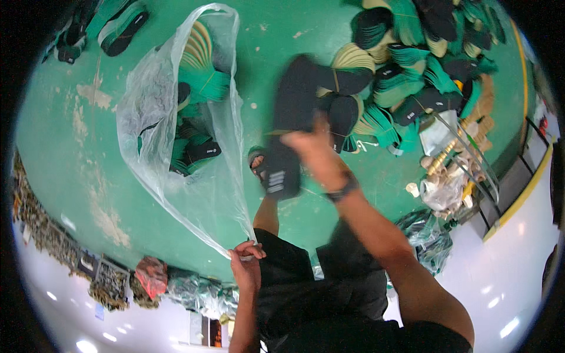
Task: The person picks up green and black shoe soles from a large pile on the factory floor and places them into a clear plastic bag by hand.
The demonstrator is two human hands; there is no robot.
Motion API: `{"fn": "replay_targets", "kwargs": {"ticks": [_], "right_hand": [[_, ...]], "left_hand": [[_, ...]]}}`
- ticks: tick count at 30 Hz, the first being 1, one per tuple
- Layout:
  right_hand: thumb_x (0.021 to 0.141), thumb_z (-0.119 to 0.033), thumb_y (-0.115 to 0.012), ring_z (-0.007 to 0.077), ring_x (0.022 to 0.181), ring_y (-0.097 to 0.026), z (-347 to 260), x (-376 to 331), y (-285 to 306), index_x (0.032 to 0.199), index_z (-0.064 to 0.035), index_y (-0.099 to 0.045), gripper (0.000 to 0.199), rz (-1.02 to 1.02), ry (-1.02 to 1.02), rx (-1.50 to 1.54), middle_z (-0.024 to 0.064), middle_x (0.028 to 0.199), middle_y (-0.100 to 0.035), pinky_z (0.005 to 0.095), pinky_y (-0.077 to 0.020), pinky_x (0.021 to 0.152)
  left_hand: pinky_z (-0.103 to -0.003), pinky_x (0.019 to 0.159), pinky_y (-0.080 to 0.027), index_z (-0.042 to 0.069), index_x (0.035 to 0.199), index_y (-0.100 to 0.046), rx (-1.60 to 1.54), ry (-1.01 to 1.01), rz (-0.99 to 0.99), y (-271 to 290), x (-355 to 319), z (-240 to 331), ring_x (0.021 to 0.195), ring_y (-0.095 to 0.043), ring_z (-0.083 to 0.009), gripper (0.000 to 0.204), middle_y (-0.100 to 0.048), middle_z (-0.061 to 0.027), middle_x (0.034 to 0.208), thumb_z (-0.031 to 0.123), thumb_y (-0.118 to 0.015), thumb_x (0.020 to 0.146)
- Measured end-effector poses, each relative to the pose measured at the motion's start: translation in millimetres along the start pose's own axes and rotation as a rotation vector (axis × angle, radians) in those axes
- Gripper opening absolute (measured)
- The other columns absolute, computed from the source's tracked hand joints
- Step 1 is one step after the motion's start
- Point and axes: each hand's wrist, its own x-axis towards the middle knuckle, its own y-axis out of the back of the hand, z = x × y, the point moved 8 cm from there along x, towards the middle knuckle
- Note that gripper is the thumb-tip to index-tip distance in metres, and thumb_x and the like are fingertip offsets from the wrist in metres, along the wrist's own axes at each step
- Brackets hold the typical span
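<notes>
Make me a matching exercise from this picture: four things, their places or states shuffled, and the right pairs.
1. left grip
2. central black insoles
3. clear plastic bag
4. red bundle

A. blurred, at the right grip
B. toward the picture's lower left
C. closed on the bag's edge
D. green insoles inside

Pairs: 1-C; 2-A; 3-D; 4-B

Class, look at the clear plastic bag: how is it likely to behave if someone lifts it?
The bag is likely floppy: its thin film is wrinkled and its mouth narrows to a point at the left hand. Such see-through film probably weighs little, but the insoles inside would likely make it sag when lifted.
</notes>
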Motion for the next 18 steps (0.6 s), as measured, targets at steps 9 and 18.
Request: {"fn": "replay_targets", "kwargs": {"ticks": [9, 18], "right_hand": [[0.079, -0.075, -0.035, 0.0439, 0.12, -0.04, 131, 30, -227, 0.127, 0.0192, -0.031, 0.105, -0.29, -0.079, -0.641, 0.0349, 0.128, -0.039, 0.0421, -0.0325, 0.102], [0.075, -0.023, -0.071, 0.0277, 0.091, -0.056, 124, -83, -87, 0.096, -0.0001, -0.053, 0.036, 0.011, 0.449, -0.163, 0.0144, 0.096, -0.057, 0.0353, -0.0453, 0.08]], "left_hand": [[-0.029, 0.055, -0.037, 0.002, 0.079, -0.054, -0.066, -0.163, -0.094, 56, -33, 33, 0.043, -0.027, -0.0116, 0.051, -0.027, 0.002, 0.043, 0.042, -0.028, 0.099], [-0.029, 0.059, -0.035, 0.001, 0.082, -0.056, -0.041, -0.076, -0.057, 142, -33, 3, 0.044, -0.03, -0.0086, 0.039, -0.029, 0.0017, 0.044, 0.032, -0.038, 0.098]]}}
